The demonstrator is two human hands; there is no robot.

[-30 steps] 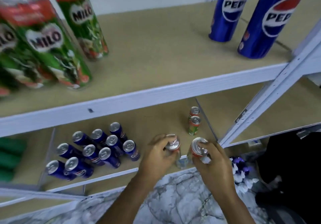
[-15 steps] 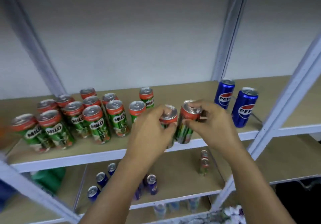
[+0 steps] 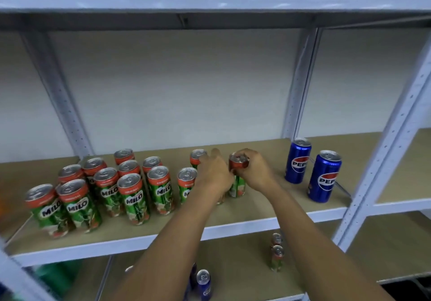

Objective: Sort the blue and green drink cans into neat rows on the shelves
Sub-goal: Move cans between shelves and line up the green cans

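Observation:
Several green Milo cans [image 3: 135,198] stand grouped on the left of the middle shelf [image 3: 245,209]. My right hand [image 3: 255,172] grips the top of a green Milo can [image 3: 238,186] standing on that shelf. My left hand [image 3: 213,174] covers another green can beside it; only that can's bottom edge [image 3: 220,200] shows. Two blue Pepsi cans [image 3: 298,160] [image 3: 324,179] stand to the right on the same shelf.
On the lower shelf stand two small green cans [image 3: 277,257] and a blue can [image 3: 204,286]. White metal uprights [image 3: 382,156] frame the bay on the right, and another shelf [image 3: 210,13] runs overhead. The wall behind is white.
Both hands rose from the lower shelf with one green can each and carried them forward onto the middle shelf. The view tilted upward with them.

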